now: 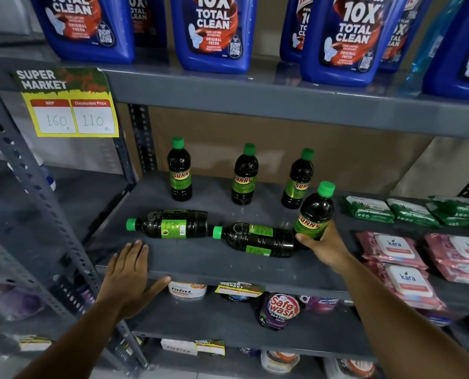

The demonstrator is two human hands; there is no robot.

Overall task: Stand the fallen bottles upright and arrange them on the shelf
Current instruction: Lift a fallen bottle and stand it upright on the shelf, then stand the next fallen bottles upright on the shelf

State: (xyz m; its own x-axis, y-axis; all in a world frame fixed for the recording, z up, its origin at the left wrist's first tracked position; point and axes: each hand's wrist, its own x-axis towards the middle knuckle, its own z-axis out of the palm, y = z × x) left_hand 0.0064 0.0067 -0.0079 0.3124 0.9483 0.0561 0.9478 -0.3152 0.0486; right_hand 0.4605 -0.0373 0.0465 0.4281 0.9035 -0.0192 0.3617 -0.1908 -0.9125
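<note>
SUNNY bottle (314, 212) clamped in R grip (323, 246); L grip (128, 274) flat, fingers apart.

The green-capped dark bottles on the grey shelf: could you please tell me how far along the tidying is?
Done: three dark green-capped bottles stand upright at the back, left, middle and right. In hand: the right hand grips a fourth bottle, nearly upright. Left: two bottles lie on their sides, left and centre. The left hand rests flat on the shelf edge.

three upright bottles (243, 175), two fallen bottles (214, 232)
</note>
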